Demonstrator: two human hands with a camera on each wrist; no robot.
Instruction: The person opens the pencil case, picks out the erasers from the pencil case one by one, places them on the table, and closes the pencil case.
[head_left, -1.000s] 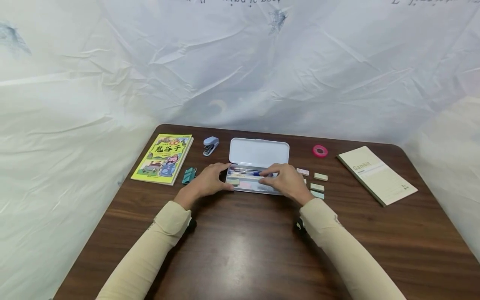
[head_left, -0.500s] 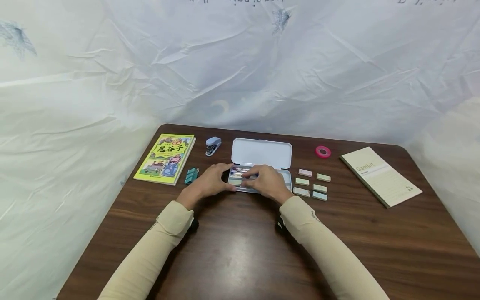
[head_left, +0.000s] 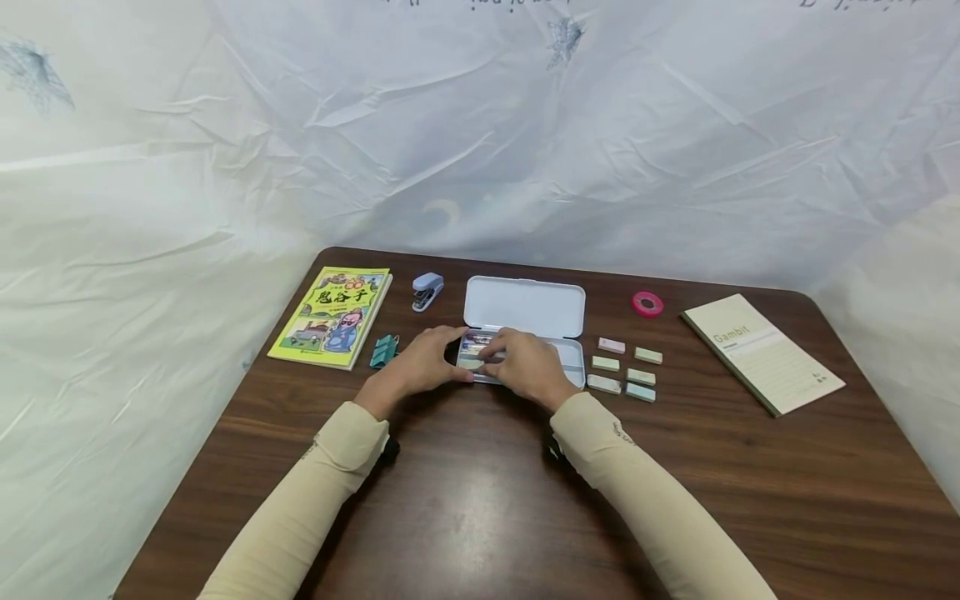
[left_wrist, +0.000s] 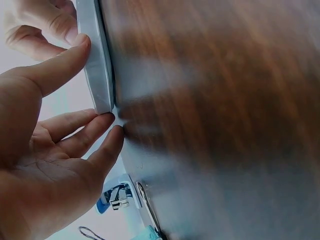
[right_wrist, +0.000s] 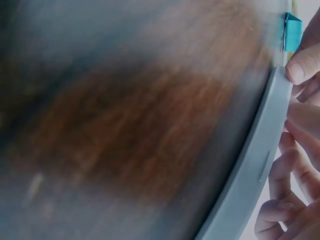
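A white pencil case lies with its lid raised. My left hand holds the case's left end, thumb on the front wall and fingers at the side and back, as the left wrist view shows along the case wall. Reaching into the left half of the case, my right hand has its thumb and fingertips low among the contents. Pens lie along the back of the case, and a pale green eraser shows near the left thumb. I cannot tell whether the right fingertips pinch anything.
Several small erasers lie in two columns right of the case. A teal binder clip, a stapler and a yellow book are to the left. A pink tape roll and a notebook lie right.
My right hand has moved left within the pencil case, uncovering its right part and the erasers beside it. The left hand keeps its hold on the left end.
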